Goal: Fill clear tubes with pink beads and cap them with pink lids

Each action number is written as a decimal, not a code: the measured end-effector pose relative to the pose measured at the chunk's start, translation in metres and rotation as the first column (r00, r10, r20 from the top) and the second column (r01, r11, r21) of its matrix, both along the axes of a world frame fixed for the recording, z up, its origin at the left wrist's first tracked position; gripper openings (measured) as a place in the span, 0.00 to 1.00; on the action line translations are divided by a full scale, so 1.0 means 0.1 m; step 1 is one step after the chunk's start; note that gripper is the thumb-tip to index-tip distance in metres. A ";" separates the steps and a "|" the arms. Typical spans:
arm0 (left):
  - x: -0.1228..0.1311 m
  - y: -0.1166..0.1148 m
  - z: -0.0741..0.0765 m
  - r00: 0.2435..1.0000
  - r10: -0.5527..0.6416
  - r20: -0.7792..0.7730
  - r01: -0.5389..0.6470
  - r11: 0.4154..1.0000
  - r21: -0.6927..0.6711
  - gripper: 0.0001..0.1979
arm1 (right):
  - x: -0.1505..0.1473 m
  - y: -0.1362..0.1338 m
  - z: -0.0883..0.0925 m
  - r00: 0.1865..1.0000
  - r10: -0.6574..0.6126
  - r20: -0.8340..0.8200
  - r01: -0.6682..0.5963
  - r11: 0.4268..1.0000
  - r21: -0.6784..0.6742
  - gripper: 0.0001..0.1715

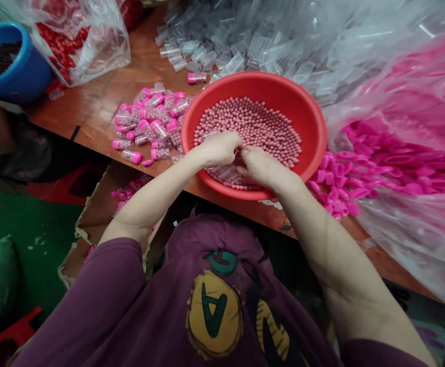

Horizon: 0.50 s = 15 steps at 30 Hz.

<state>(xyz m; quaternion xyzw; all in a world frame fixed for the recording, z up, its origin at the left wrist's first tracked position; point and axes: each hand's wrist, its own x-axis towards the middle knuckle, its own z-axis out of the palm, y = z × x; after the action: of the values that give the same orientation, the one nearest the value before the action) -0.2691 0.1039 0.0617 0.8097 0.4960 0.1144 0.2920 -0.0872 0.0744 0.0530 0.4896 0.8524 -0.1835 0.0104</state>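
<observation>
Left hand (218, 149), right hand (261, 166) over red basin (268, 84), fingers (245, 153) pinched closed, clear tube (224, 175) lying sideways beneath them

Your purple sweatshirt (104, 306) bore a large green letter A (213, 311) on a yellow oval (195, 326), then a yellow letter (272, 329), possibly N or Z.

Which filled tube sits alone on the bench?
The tube just past the red basin's far rim, on its side; the other filled tubes lie heaped left of the basin.
</observation>
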 end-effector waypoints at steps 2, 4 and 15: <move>-0.02 0.02 0.02 0.999 0.015 0.032 -0.015 1.000 0.000 0.20 | 0.01 0.02 0.02 0.999 -0.037 0.012 0.037 0.999 -0.027 0.15; -0.03 0.03 0.07 0.977 0.123 0.173 -0.125 0.992 0.001 0.21 | 0.06 0.04 0.05 0.994 -0.098 -0.052 0.098 0.995 0.000 0.14; 0.46 -0.31 0.14 0.580 0.445 0.683 -0.330 0.894 -0.303 0.10 | 0.17 -0.06 0.05 0.726 -0.113 -0.678 0.221 0.973 0.075 0.32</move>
<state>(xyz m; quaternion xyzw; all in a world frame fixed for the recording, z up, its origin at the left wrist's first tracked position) -0.2228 0.0732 0.0754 0.5419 0.5068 0.4560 0.4915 -0.0703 0.0687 0.0585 0.4649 0.7627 -0.2825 -0.3498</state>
